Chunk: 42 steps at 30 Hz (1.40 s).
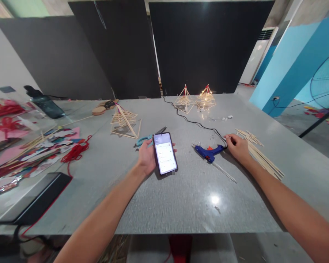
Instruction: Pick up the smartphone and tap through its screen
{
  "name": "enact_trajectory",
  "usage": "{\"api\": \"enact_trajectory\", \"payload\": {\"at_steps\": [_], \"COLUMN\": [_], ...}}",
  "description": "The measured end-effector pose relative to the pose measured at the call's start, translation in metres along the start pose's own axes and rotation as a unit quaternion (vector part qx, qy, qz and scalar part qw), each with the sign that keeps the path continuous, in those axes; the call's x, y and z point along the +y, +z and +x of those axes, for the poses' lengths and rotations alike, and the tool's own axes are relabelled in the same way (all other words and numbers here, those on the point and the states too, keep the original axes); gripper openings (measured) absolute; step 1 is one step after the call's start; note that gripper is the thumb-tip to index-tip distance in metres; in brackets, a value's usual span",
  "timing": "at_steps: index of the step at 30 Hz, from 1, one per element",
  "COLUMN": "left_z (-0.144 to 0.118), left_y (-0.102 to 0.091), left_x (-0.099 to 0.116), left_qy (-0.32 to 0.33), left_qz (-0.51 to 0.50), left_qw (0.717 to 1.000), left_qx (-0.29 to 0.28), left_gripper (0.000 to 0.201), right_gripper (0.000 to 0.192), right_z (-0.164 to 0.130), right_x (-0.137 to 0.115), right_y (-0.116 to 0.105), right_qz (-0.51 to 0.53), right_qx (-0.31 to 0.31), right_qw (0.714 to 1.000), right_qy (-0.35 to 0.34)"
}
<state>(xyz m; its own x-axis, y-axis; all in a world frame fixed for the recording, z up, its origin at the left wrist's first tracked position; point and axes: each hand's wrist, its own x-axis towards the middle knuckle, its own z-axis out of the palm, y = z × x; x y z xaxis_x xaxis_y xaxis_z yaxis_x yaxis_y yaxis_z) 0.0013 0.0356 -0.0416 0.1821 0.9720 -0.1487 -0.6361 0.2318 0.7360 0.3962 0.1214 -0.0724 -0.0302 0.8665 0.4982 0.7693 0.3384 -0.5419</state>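
**Phone in your left hand, right hand at the glue gun**

Your left hand [147, 157] reaches forward, forearm stretched over the near edge of the grey table [181, 204], fingers wrapped around a black smartphone with a lit white screen [165, 153], held face up above the middle of the table. Your right hand [237, 147] lies knuckles up, fingers curled onto the rear of the blue hot glue gun [209, 151], where its black cord [197, 124] joins. Beside that hand, toward the right edge, lies a bundle of thin wooden sticks [260, 157]. Teal-handled scissors [146, 139] lie just behind the phone. Three stick pyramids [184, 99] stand toward the far edge, before black panels [208, 47].
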Motion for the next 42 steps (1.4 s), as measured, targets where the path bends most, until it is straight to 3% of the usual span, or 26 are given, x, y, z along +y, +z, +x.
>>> {"api": "enact_trajectory", "payload": {"at_steps": [2,5,6,8,11,15,20,26,31,36,42], "left_z": [-0.001,-0.005,-0.006,-0.007,-0.007,-0.004,-0.006,-0.005,-0.001,0.004,0.004], "left_y": [0.006,0.014,0.016,0.018,0.016,0.013,0.013,0.013,0.005,-0.003,-0.001], "left_x": [-0.002,-0.006,-0.008,-0.014,-0.023,-0.033,-0.036,-0.037,-0.044,-0.046,-0.044], "left_qy": [0.005,-0.001,-0.005,-0.013,-0.017,-0.019,-0.011,-0.004,-0.001,-0.019,-0.019], "left_qz": [-0.007,-0.030,-0.038,-0.051,-0.049,-0.031,-0.029,-0.010,0.010,0.026,0.003], "left_qw": [1.000,1.000,0.999,0.999,0.999,0.999,0.999,0.999,0.999,0.998,0.999], "left_qx": [0.005,-0.003,-0.004,-0.004,-0.012,-0.018,-0.025,-0.033,-0.037,-0.055,-0.050], "left_gripper": [0.064,0.065,0.064,0.064,0.066,0.074,0.078,0.072,0.048,0.056,0.050], "right_gripper": [0.050,0.041,0.036,0.028,0.034,0.045,0.053,0.056,0.057,0.056,0.055], "right_z": [-0.014,-0.049,-0.062,-0.085,-0.104,-0.104,-0.100,-0.101,-0.100,-0.099,-0.099], "right_x": [-0.025,-0.069,-0.082,-0.103,-0.118,-0.122,-0.127,-0.127,-0.128,-0.130,-0.129], "right_y": [-0.006,-0.007,-0.004,0.005,0.018,0.021,0.017,0.019,0.017,0.016,0.017], "right_qz": [0.001,0.028,0.049,0.061,0.036,0.004,-0.027,-0.044,-0.040,-0.041,-0.031], "right_qx": [0.054,0.017,-0.017,-0.101,-0.206,-0.289,-0.338,-0.366,-0.376,-0.389,-0.378], "right_qw": [0.998,0.984,0.965,0.897,0.838,0.835,0.835,0.833,0.835,0.835,0.841], "right_qy": [-0.036,-0.173,-0.258,-0.425,-0.504,-0.468,-0.433,-0.412,-0.399,-0.388,-0.387]}}
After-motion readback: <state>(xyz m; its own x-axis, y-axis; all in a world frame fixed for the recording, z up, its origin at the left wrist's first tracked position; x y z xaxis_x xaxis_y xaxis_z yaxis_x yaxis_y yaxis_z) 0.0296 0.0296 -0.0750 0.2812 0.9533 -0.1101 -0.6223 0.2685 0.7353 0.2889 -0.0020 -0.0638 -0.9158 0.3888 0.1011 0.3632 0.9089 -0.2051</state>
